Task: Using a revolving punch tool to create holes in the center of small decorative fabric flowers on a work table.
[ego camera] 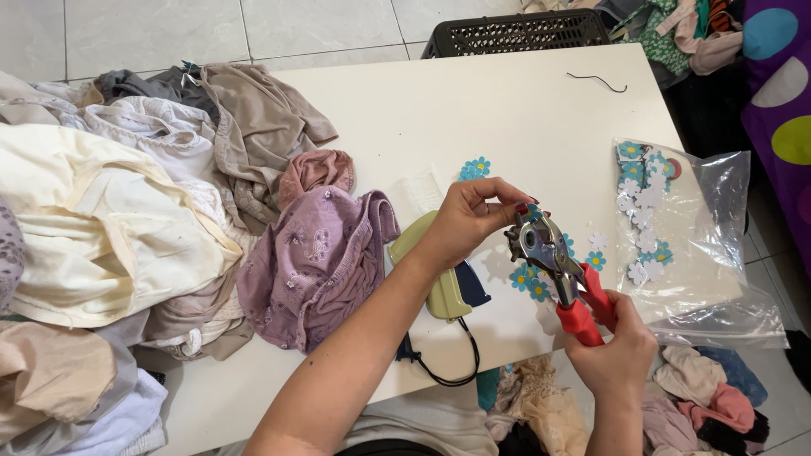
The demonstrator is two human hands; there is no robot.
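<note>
The desk (473, 110) is plain white. At centre right, the punch pliers (562, 279) have bright red handles and a silvery metal head. Around them lie small paper flowers (476, 167) in turquoise blue with yellow centres, some plain white; more of both colours fill the clear plastic bag (701, 253) at right. The tagging gun (439, 279) near the middle is pale olive green with a dark navy part and a black cord. The crumpled garment (317, 262) left of it is mauve with a faint embroidered floral pattern. The clothes pile (110, 219) on the left is cream, beige, taupe and white. The crate (515, 34) at top is black latticework. The cloth (781, 76) at upper right is purple with large blue, green and white dots.
</note>
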